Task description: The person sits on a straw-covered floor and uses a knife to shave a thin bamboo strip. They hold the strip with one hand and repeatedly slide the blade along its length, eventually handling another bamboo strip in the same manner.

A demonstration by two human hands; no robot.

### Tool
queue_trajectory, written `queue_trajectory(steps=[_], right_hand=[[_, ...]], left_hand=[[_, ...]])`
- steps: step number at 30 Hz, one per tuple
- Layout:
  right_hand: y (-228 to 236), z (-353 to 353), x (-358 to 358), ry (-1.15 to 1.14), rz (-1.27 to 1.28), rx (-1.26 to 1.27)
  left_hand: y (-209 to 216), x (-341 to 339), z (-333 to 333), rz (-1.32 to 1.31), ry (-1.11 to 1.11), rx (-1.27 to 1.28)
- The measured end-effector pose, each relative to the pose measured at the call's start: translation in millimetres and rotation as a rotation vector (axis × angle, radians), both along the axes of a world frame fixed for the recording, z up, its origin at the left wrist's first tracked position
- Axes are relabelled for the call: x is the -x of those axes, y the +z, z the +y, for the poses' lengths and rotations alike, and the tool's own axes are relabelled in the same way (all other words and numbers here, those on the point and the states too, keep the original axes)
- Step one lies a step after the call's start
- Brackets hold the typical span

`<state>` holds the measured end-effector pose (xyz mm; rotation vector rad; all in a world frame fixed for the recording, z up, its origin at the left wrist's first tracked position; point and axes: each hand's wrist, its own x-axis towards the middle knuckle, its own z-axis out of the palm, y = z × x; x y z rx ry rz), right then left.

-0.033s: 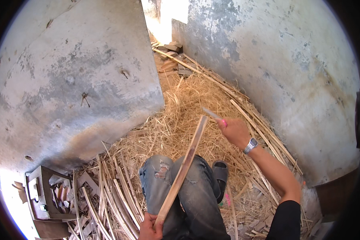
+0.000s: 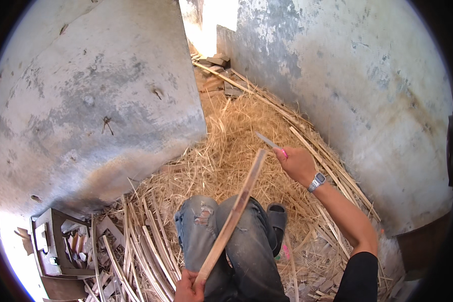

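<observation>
A long split bamboo strip [image 2: 232, 217] slants up and to the right across my jeans-covered thighs. My left hand [image 2: 190, 287] grips its lower end near the bottom of the view. In my right hand [image 2: 298, 165], closed round a pink handle, is a knife [image 2: 268, 140]. Its pale blade points up and to the left, just beyond the strip's far end and apart from it. A metal wristwatch [image 2: 316, 181] circles my right wrist.
Thin shavings [image 2: 236, 126] cover the ground ahead. Bamboo strips [image 2: 146, 241] lie at my left, and long poles [image 2: 332, 163] run along the right wall [image 2: 367, 90]. A broken wooden frame [image 2: 60, 246] stands lower left. Bricks [image 2: 219, 60] sit by the bright gap.
The strip's far end has swung slightly to the right and down. My right hand with the knife has shifted very little.
</observation>
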<state>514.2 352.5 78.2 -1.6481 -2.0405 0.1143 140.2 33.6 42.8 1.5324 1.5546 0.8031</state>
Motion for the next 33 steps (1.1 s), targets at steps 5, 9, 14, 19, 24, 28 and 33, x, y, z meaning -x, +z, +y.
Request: queue_trajectory(steps=[5,9,14,19,24,28,33], right_hand=[[-26.8,-42.1,23.3,0.092,-0.012,0.094],[-66.8,-28.3,-33.2,-0.239,0.102,0.419],[-253.5,-104.7,-285.0,-0.661,-0.234,0.08],[-325.8,-193.9,-424.8,-0.992,-0.472,0.793],[-409.4,-234.9,-438.4,-1.057,-0.243,0.685],[-440.0,-246.4,-440.5,-1.079,-0.042,0.636],[-443.5,-244.3,-428.8,-1.038,-0.322,0.692]], left_hand=[[-15.0,-7.6,-17.2,-0.174,0.028,0.103],[-20.6,-9.9,-24.6,-0.393,0.114,0.248],[-23.2,-13.1,-10.1,-0.504,0.063,0.398],[-30.2,6.3,-2.3,-0.617,-0.001,0.582],[-30.0,12.6,3.7,-0.557,0.01,0.635],[-41.0,13.1,3.6,-0.606,0.045,0.628],[-45.6,11.4,6.3,-0.595,0.03,0.655]])
